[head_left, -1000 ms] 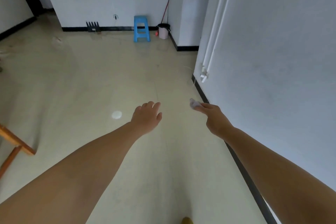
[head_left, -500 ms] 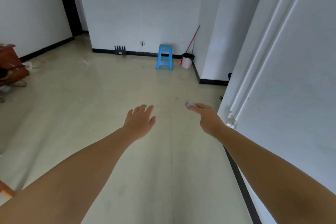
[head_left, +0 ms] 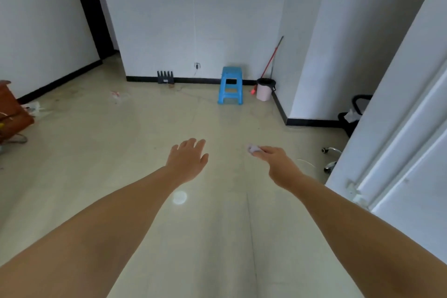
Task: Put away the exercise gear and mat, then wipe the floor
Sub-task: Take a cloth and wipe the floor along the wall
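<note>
With no mat or gear in sight, the wiping step seems near: the right hand (head_left: 278,164) pinches a small pale wad (head_left: 253,148), the left hand (head_left: 187,159) is spread empty, and next comes crossing the floor (head_left: 121,152) toward the far bin (head_left: 265,89).

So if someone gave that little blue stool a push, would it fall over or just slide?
The blue stool would probably slide: it looks like thin plastic, so likely light, and the floor is smooth and shiny. Its legs splay outward at the bottom, which should steady it against a low push. A shove near the top might still tip it, since it is taller than it is wide.
</note>
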Demonstrator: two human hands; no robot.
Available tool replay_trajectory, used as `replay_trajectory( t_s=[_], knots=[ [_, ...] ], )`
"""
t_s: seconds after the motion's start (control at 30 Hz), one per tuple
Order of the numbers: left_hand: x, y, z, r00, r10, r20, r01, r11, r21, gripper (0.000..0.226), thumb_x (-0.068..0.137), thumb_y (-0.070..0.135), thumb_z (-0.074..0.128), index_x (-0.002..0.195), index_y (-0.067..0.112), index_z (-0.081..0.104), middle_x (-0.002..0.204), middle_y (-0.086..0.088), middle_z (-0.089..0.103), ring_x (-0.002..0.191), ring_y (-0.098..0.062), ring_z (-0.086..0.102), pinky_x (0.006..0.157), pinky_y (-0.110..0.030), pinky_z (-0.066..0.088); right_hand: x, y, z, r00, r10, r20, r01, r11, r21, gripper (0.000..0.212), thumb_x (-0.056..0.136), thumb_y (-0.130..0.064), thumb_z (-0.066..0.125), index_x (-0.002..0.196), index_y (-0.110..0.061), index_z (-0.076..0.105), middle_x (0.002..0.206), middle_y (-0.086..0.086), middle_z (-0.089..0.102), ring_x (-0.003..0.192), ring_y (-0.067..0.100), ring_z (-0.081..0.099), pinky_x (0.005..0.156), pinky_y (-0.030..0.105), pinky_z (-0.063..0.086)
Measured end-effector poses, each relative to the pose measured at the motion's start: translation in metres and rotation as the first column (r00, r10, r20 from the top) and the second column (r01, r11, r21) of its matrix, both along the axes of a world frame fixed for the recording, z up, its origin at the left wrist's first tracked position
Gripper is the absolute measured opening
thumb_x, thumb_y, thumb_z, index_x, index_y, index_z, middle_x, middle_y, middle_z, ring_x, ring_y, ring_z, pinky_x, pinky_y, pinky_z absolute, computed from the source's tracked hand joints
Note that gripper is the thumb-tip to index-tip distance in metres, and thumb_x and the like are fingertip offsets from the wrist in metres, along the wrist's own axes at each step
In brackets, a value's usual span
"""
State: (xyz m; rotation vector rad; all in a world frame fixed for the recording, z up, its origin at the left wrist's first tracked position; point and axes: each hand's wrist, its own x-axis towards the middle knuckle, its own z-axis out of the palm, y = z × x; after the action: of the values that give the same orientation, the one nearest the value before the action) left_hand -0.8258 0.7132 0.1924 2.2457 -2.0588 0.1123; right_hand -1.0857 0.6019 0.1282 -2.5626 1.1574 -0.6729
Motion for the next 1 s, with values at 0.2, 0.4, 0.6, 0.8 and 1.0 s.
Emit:
replay_trajectory(
  t_s=[0.2, 0.4, 0.6, 0.8, 1.0],
  knots=[
    [0.009, -0.159, -0.026, 0.996, -0.089, -0.019, 0.090, 0.994, 0.059, 0.050, 0.099, 0.039, 0.032, 0.145, 0.020, 0.026, 0.145, -0.007, 0.037, 0.130, -0.025, 0.039, 0.105, -0.041, 0.032, -0.007, -0.141, -0.021, 0.991, -0.091, -0.102, 0.091, 0.996, -0.010, 0.092, 0.063, 0.026, 0.035, 0.134, -0.030, 0.053, 0.141, -0.004, 0.050, 0.123, 0.034, 0.048, 0.103, 0.045, 0.042],
    [0.011, -0.352, -0.032, 0.994, -0.096, -0.059, 0.097, 0.995, 0.025, 0.051, 0.099, 0.039, 0.032, 0.146, 0.019, 0.025, 0.146, -0.007, 0.035, 0.130, -0.026, 0.040, 0.105, -0.040, 0.032, -0.001, -0.322, -0.024, 0.990, -0.097, -0.105, 0.093, 0.995, -0.049, 0.091, 0.065, 0.026, 0.039, 0.134, -0.031, 0.051, 0.140, -0.005, 0.050, 0.122, 0.032, 0.049, 0.104, 0.044, 0.042],
    [0.034, -0.521, -0.032, 0.991, -0.060, -0.120, 0.066, 0.997, 0.044, 0.051, 0.099, 0.039, 0.033, 0.146, 0.020, 0.026, 0.147, -0.007, 0.035, 0.132, -0.025, 0.038, 0.107, -0.040, 0.030, 0.025, -0.500, -0.019, 0.992, -0.081, -0.097, 0.080, 0.997, -0.018, 0.090, 0.066, 0.028, 0.040, 0.133, -0.030, 0.053, 0.141, -0.004, 0.050, 0.123, 0.030, 0.050, 0.105, 0.042, 0.042],
    [0.083, -0.676, -0.060, 0.990, 0.027, -0.142, -0.011, 0.993, 0.115, 0.050, 0.098, 0.039, 0.033, 0.144, 0.019, 0.027, 0.145, -0.008, 0.037, 0.131, -0.026, 0.039, 0.105, -0.041, 0.032, 0.085, -0.670, -0.053, 0.992, 0.022, -0.124, -0.013, 0.997, 0.075, 0.077, 0.075, 0.022, 0.045, 0.131, -0.031, 0.054, 0.141, -0.001, 0.050, 0.127, 0.029, 0.047, 0.105, 0.046, 0.041],
    [0.143, -0.854, -0.068, 0.987, 0.032, -0.159, -0.008, 0.989, 0.145, 0.051, 0.098, 0.039, 0.034, 0.144, 0.019, 0.028, 0.146, -0.009, 0.036, 0.130, -0.027, 0.039, 0.105, -0.041, 0.032, 0.144, -0.848, -0.053, 0.995, -0.068, -0.066, 0.082, 0.966, 0.245, 0.053, 0.091, 0.002, 0.046, 0.131, -0.033, 0.053, 0.142, -0.003, 0.047, 0.132, 0.024, 0.041, 0.110, 0.045, 0.035]
  ],
)
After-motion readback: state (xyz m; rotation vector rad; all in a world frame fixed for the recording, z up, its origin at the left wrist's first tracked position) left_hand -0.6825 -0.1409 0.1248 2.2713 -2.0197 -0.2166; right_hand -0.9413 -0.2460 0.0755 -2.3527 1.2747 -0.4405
